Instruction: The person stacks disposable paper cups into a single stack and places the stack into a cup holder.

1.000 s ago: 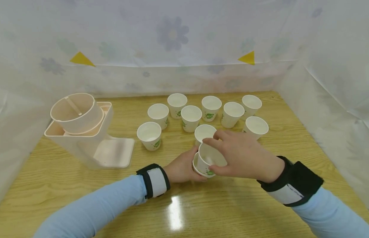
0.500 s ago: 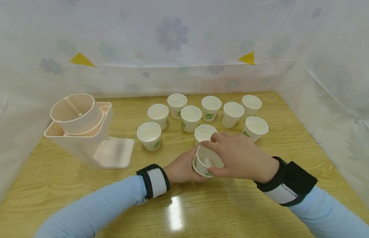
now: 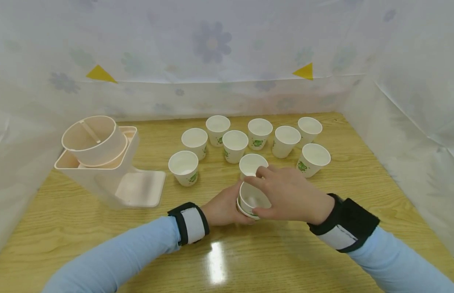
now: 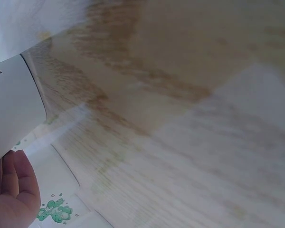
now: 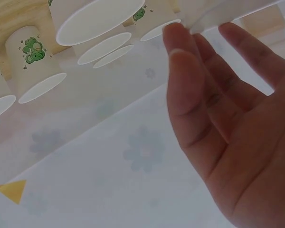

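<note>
Where both wrists meet over the table (image 3: 102,228): left hand (image 3: 223,207) curled round the outer paper cup (image 3: 243,210), gripping its side; right hand (image 3: 290,195) pinching the rim of the inner cup (image 3: 250,198), seated inside the outer one. Just beyond the right fingertips, one loose cup (image 3: 251,163); farther off, eight more cups (image 3: 235,144) standing upright. Well left of the left hand, a pink dispenser (image 3: 102,156).

Paper cups (image 3: 234,144) were white with green prints; the held cup (image 3: 251,199) had the same. Dispenser (image 3: 102,158) was pale pink-beige. Table (image 3: 248,252) was light wood grain. Curtain (image 3: 212,44) was white with faded flowers and yellow triangles (image 3: 100,73). Sleeves (image 3: 113,256) were light blue, wrist straps (image 3: 188,223) black and white.
</note>
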Tool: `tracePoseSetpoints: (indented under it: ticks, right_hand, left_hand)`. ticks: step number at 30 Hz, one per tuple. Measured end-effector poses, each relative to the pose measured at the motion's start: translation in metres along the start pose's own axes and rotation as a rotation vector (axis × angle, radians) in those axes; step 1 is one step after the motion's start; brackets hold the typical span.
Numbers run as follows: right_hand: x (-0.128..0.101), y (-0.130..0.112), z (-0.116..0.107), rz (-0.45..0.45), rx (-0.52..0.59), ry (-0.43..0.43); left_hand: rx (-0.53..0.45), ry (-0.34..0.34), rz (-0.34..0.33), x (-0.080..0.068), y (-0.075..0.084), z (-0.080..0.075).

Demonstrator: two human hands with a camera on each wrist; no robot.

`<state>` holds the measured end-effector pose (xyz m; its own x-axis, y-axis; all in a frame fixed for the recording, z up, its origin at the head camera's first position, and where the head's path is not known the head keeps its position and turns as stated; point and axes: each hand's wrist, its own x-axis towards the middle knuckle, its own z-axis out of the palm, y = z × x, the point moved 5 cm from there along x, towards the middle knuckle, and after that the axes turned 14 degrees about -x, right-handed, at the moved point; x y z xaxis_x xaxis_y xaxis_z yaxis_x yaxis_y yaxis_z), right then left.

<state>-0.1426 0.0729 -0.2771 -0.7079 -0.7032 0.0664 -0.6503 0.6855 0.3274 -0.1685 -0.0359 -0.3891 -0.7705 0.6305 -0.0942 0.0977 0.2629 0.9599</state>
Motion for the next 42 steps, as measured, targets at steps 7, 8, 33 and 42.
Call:
tracePoseSetpoints:
  ticks: [7, 8, 33, 42]
  right_hand:
    - [0.002, -0.001, 0.003, 0.007, -0.005, 0.000]
    - [0.002, -0.001, 0.004, 0.008, -0.002, 0.001]
    - [0.005, -0.002, 0.015, -0.017, 0.035, -0.022]
    - [0.006, -0.005, 0.021, -0.021, 0.077, -0.055]
  left_hand:
    - [-0.001, 0.004, 0.010, 0.000, -0.001, 0.000]
    - [-0.004, 0.005, 0.009, 0.000, -0.001, 0.001]
    - [-0.018, -0.007, -0.013, -0.001, -0.001, 0.001]
    - [-0.028, -0.009, -0.026, -0.001, -0.002, 0.000]
